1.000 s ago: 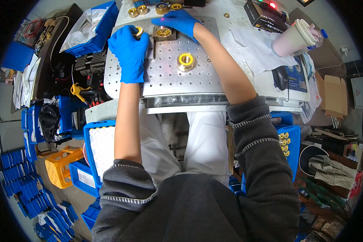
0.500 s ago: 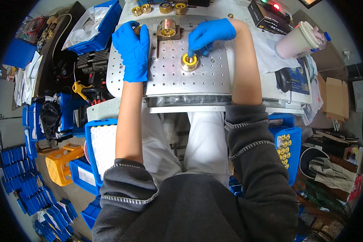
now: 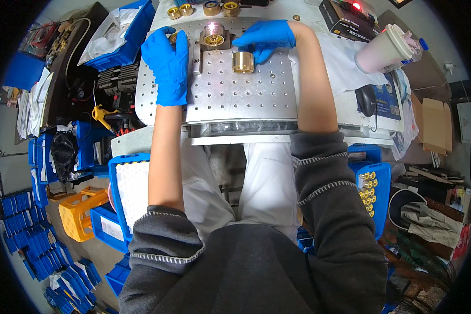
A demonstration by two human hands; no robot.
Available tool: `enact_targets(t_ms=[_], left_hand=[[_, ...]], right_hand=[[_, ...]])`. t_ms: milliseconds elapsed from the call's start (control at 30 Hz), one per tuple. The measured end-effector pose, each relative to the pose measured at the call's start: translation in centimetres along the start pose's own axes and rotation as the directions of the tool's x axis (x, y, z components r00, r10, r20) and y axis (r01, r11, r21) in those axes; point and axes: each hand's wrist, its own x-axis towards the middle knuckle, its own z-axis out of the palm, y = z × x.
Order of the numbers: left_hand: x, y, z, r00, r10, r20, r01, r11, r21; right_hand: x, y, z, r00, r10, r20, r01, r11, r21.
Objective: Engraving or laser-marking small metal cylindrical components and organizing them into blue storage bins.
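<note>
My left hand point(image 3: 166, 65), in a blue glove, rests at the left of the perforated metal plate point(image 3: 220, 102). Its thumb and fingers close around a brass ring point(image 3: 174, 38), most of which they hide. My right hand point(image 3: 269, 39), gloved alike, has its fingertips behind a brass cylinder point(image 3: 243, 62) and grips it. This cylinder is tilted so that its side faces me; its yellow inside is out of sight. Between my hands a metal block point(image 3: 225, 45) bears another brass cylinder point(image 3: 213, 38), with a shiny rim and a spoked centre.
Several brass rings point(image 3: 230, 9) stand beyond the plate. A lidded cup point(image 3: 384, 49), a black mouse point(image 3: 366, 100) and a dark box point(image 3: 348, 21) lie right. At left are a blue bin point(image 3: 121, 36) and yellow air gun point(image 3: 100, 116). A blue tray point(image 3: 383, 196) holds brass parts.
The cylinder at my right hand has turned from showing its yellow opening to showing its side, and sits slightly farther away. My right fingers have moved from its opening to behind it.
</note>
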Motion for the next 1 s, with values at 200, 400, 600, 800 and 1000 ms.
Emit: enact_targets(t_ms=[200, 400, 600, 800, 1000], left_hand=[[0.0, 0.1, 0.3, 0.975, 0.170, -0.144, -0.153, 0.981, 0.120], [0.2, 0.1, 0.2, 0.999, 0.037, -0.032, -0.037, 0.999, 0.015], [0.2, 0.3, 0.2, 0.996, 0.066, -0.061, -0.064, 0.997, 0.038], [0.2, 0.3, 0.2, 0.989, 0.123, -0.081, -0.118, 0.991, 0.059], [0.5, 0.8, 0.4, 0.984, 0.149, -0.098, -0.147, 0.989, 0.028]], right_hand=[[0.2, 0.5, 0.4, 0.996, -0.086, -0.017, 0.079, 0.965, -0.252], [1.5, 3.6, -2.5, 0.867, -0.413, -0.280, 0.406, 0.910, -0.086], [2.8, 2.1, -4.0, 0.860, -0.302, -0.412, 0.472, 0.163, 0.866], [3.6, 1.8, -3.7, 0.844, -0.240, -0.479, 0.534, 0.463, 0.708], [5.7, 4.5, -5.1, 0.707, -0.545, -0.451, 0.618, 0.166, 0.768]])
